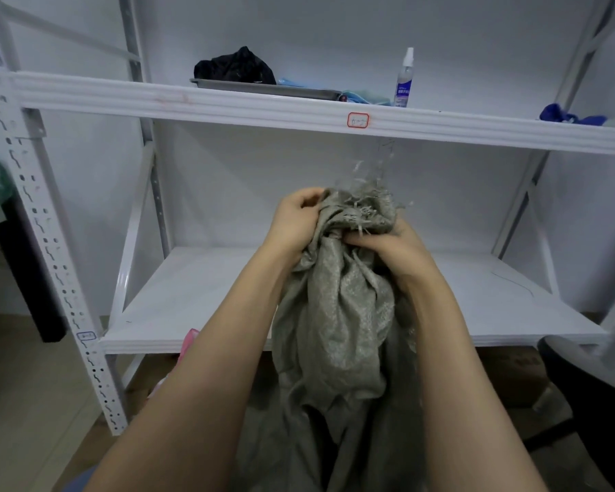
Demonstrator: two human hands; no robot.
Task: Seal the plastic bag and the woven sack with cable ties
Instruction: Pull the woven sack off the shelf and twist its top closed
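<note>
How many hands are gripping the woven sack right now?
2. The left hand grips the gathered neck of the woven sack from the left; the right hand grips it from the right, slightly lower.

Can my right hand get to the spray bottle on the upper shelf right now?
Probably not freely: the right hand grips the sack neck. Nothing blocks the bottle otherwise.

2 bare forearms, bare hands: left hand (pixel 294 221), right hand (pixel 393 248).
</note>
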